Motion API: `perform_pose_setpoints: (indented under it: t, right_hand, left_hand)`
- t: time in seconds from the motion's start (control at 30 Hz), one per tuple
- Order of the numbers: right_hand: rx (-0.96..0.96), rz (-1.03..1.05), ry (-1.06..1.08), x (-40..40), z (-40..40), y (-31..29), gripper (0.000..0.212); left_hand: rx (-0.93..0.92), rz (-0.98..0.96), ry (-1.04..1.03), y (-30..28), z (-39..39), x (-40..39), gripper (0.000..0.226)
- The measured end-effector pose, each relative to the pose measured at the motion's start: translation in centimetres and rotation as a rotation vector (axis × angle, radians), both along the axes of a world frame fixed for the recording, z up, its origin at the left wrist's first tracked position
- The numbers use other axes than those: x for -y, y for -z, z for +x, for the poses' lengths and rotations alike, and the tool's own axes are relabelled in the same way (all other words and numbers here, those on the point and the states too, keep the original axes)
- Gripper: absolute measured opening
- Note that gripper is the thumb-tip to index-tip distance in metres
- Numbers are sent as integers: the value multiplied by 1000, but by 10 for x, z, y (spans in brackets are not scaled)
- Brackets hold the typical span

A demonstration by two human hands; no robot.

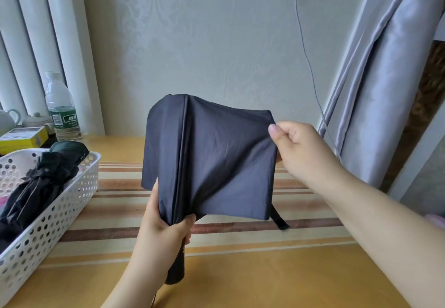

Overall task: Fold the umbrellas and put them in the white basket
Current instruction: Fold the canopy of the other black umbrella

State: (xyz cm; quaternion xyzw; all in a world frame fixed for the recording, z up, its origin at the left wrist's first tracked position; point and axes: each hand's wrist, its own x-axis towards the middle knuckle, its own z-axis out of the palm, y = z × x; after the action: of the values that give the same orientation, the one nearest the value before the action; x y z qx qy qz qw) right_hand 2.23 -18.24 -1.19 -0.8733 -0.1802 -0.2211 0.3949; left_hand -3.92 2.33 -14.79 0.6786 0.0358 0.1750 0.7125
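Head view shows the left hand (166, 230) gripping the umbrella (207, 163) above the bench (240, 271), right hand (298, 148) pinching a fabric panel taut mid-fold; wrapping, strapping, then the basket (60, 211) at the left edge likely follow.

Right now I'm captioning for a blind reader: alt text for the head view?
Left hand grips a dark collapsed umbrella while the right hand pinches its canopy edge. A white basket at left holds black umbrellas.
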Motion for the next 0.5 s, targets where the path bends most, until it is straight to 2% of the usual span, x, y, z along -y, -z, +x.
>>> perform_pose_setpoints:
  t: [0.03, 0.1, 0.2, 0.23, 0.27, 0.33, 0.4, 0.5]
  right_hand:
    - [47, 12, -34, 1, 0, -2, 41]
    - [54, 187, -69, 0, 0, -3, 43]
    - [-204, 659, -298, -7, -4, -5, 31]
    - [-348, 719, -364, -8, -5, -5, 26]
    - [-459, 660, -413, -9, -8, -4, 27]
    - [-550, 485, -460, -11, -13, 1, 34]
    - [-560, 525, -455, -13, -18, -1, 25]
    - [-701, 682, -543, -14, -22, -7, 35]
  left_hand:
    - [-4, -26, 13, 0, 0, -1, 72]
    - [-8, -67, 59, -1, -1, 1, 70]
    - [-7, -88, 89, -1, -1, 3, 55]
    - [-4, -95, 93, -2, -2, 4, 46]
    - [-6, -103, 93, -3, -2, 4, 39]
    - [-13, -125, 95, -4, -3, 4, 37]
    - [-23, -140, 112, -5, -3, 4, 41]
    - [-75, -149, 191, -8, -4, 5, 57]
